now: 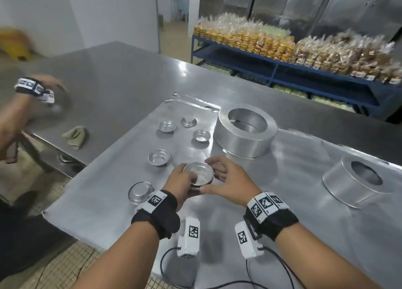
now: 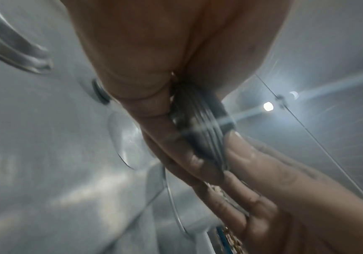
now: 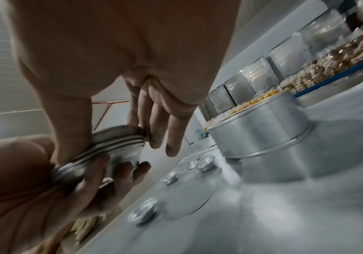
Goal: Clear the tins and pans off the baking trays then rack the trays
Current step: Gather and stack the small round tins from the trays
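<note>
Both my hands hold a stack of small round tart tins (image 1: 198, 175) just above the baking tray (image 1: 104, 193). My left hand (image 1: 183, 183) cups the stack from the left and below. From the right, my right hand (image 1: 214, 180) pinches its rims, thumb in front and fingers behind. The nested rims of the stack (image 3: 109, 149) show between thumb and fingers in the right wrist view, and the stack (image 2: 202, 130) is blurred in the left wrist view. Several loose small tins lie on the tray, among them one (image 1: 159, 157) and another (image 1: 141, 191). Two large round pans (image 1: 243, 132) (image 1: 356, 183) stand upside down further right.
A folded cloth (image 1: 75, 135) lies on the steel table (image 1: 121, 71) to the left. Another person's hand (image 1: 41, 88) moves over that table at far left, blurred. A blue shelf rack (image 1: 282, 71) with bagged baked goods stands behind. Wrist camera cables hang near my forearms.
</note>
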Demonstrator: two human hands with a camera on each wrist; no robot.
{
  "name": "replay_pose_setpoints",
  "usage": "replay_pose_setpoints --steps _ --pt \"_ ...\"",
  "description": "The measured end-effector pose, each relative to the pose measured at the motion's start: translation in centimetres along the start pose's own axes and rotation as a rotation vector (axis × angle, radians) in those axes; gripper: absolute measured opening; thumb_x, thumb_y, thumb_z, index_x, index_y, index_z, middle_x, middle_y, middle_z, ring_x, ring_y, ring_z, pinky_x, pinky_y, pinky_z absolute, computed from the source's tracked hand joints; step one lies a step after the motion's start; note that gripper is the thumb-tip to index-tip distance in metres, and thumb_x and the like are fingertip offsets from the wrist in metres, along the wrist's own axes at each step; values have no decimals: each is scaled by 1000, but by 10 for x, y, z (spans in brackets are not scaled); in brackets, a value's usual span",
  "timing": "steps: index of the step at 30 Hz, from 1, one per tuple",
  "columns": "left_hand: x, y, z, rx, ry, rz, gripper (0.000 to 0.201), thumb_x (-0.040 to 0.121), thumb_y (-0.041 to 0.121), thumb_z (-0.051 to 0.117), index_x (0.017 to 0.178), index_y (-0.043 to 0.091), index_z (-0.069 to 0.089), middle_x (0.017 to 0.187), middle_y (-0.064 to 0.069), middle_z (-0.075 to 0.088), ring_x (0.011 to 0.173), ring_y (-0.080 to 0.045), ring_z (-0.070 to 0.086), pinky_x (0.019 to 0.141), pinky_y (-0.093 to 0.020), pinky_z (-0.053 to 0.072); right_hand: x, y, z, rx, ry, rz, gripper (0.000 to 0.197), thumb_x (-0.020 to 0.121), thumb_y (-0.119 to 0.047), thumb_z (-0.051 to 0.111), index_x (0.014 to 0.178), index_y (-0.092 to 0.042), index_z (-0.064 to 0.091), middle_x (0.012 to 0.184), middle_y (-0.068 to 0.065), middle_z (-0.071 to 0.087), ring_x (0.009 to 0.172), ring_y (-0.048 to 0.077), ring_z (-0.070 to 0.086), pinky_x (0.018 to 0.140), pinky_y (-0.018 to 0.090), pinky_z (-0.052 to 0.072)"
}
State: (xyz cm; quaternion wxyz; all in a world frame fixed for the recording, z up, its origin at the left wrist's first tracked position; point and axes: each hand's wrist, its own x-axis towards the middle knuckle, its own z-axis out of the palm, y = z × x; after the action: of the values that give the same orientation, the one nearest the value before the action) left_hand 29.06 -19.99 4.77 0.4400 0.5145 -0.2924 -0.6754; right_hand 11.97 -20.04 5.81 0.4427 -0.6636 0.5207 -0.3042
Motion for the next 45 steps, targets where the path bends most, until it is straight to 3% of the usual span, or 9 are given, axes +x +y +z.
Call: replay_pose_setpoints --steps 6,13,16,21,26,32,37,42,45 --pt "-13 6 -74 -62 144 48 36 84 -7 44 113 4 62 108 -26 66 89 -43 70 71 -48 60 40 -11 54 99 -264 27 80 62 -9 93 130 -28 54 129 -11 65 121 1 59 104 31 49" --pt "-28 3 -138 -85 369 49 36 86 -14 36 114 -3 55 108 -26 58 86 -38 64 59 -42 60 82 -12 119 -179 -408 2 88 62 -29 94 139 -18 52 132 -8 60 117 9 58 91 23 53" --pt "-31 -5 -162 -98 461 35 36 84 -14 37 110 0 57 114 -28 57 98 -45 61 69 -53 60 98 -11 145 -367 -433 -50 89 63 -32 93 140 -15 51 135 -3 57 118 12 56 91 20 45" --pt "-36 -13 -186 -168 563 21 35 85 -13 38 111 2 58 117 -29 54 99 -48 60 72 -59 58 112 -5 177 -570 -416 -78 85 64 -41 84 139 -19 51 138 4 48 129 21 47 109 32 39" --pt "-43 -19 -193 -236 630 19 37 85 -13 38 112 3 58 121 -28 51 107 -52 55 71 -59 58 112 -4 186 -689 -451 -148 63 60 -34 86 118 -20 63 118 5 58 110 25 57 96 39 49" --pt "-52 -18 -180 -254 649 17 40 85 -14 36 117 0 55 117 -24 50 102 -50 56 68 -53 60 108 1 179 -643 -421 -144 59 61 -29 85 108 -21 50 105 1 60 94 22 61 83 36 52" --pt "-54 -18 -167 -230 659 7 36 86 -13 37 113 2 56 113 -23 51 103 -53 57 72 -56 59 98 -5 161 -473 -302 -118 55 66 -37 82 107 -20 49 104 1 58 92 22 60 84 37 53" --pt "-42 -17 -159 -207 649 -4 39 82 -11 41 116 1 56 117 -24 50 104 -53 54 75 -62 57 96 -17 145 -313 -178 -242 71 68 -30 81 131 -25 48 129 4 48 116 21 54 100 31 46" --pt "-32 -15 -154 -211 613 7 29 84 -5 50 111 2 59 118 -27 53 104 -51 58 77 -61 57 94 -23 143 -241 -80 -325 62 67 -34 81 122 -25 55 123 -3 41 106 13 58 96 31 52"
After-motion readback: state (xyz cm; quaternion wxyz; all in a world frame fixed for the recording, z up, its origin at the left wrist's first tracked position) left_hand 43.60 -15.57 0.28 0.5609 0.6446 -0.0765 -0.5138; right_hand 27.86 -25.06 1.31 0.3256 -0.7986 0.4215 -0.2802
